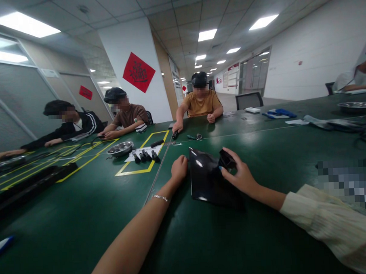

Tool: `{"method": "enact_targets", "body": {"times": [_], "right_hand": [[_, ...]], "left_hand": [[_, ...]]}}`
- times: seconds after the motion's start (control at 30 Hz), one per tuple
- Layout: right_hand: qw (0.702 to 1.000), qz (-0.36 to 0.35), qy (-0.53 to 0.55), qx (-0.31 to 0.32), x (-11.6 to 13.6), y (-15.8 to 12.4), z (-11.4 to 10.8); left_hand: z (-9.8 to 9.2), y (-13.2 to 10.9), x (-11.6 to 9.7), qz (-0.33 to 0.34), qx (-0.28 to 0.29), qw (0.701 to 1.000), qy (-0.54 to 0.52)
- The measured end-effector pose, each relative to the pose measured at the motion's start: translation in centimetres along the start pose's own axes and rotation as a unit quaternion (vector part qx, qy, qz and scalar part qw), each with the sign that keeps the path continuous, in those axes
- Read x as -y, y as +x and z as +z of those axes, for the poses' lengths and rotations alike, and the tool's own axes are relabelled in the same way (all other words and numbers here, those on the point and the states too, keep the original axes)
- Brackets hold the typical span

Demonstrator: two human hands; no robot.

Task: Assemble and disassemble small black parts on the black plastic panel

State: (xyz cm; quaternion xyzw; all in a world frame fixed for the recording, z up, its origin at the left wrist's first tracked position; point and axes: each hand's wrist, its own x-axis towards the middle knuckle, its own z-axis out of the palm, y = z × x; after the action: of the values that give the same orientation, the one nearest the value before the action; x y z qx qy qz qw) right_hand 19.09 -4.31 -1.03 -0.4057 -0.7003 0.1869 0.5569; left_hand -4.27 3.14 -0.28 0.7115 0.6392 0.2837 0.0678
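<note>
Glossy black plastic pouch [207, 184] is lying on the green table [83, 222], clenched left hand [180, 168] gripping its left edge, right hand [237, 175] pinching its crumpled far corner, ideally pulling gently against that anchor.

An office-style workroom, probably an assembly or training floor: a long green table [83, 222] marked with yellow tape outlines [141, 155], co-workers [201, 104] seated along it, a metal bowl [120, 148], ceiling panel lights [207, 34], glass doors [254, 73] beyond.

Thin silver bracelet [160, 198] on left wrist, cream ribbed right sleeve [326, 223], blue-painted thumbnail [220, 168] on right grip [237, 177]
</note>
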Motion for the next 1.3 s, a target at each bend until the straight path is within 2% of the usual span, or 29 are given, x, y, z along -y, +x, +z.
{"method": "enact_targets", "body": {"times": [0.1,0.17,0.23,0.43,0.57,0.83,1.03,1.13,1.3], "right_hand": [[0.999,-0.007,-0.011,0.049,-0.7,0.1,0.1],[0.997,-0.003,-0.014,0.073,-1.1,0.2,0.2],[0.996,-0.005,-0.020,0.082,-1.3,0.3,0.3],[0.988,-0.013,-0.050,0.145,-0.7,0.7,0.0],[0.983,-0.021,-0.073,0.167,-0.4,0.8,-0.4],[0.970,-0.075,-0.036,0.229,-2.4,1.4,-1.1],[0.958,-0.083,-0.027,0.271,-1.5,1.7,-1.1],[0.958,-0.096,-0.057,0.263,-1.0,1.7,-1.0],[0.970,-0.067,-0.185,0.145,1.1,0.1,0.4]], "left_hand": [[0.8,0.7,0.6,-0.092,-0.064,0.975,-0.190],[1.3,1.0,0.9,-0.115,-0.082,0.952,-0.270],[1.6,1.1,1.0,-0.117,-0.086,0.941,-0.307],[1.6,1.0,1.0,-0.092,-0.080,0.941,-0.315],[1.6,1.0,1.0,-0.090,-0.069,0.943,-0.314],[1.5,0.9,0.8,-0.083,-0.063,0.946,-0.306],[1.1,0.7,0.0,-0.075,-0.045,0.942,-0.323],[1.2,0.7,0.0,-0.066,-0.040,0.943,-0.325],[1.6,0.9,0.5,-0.055,-0.027,0.942,-0.329]]}}
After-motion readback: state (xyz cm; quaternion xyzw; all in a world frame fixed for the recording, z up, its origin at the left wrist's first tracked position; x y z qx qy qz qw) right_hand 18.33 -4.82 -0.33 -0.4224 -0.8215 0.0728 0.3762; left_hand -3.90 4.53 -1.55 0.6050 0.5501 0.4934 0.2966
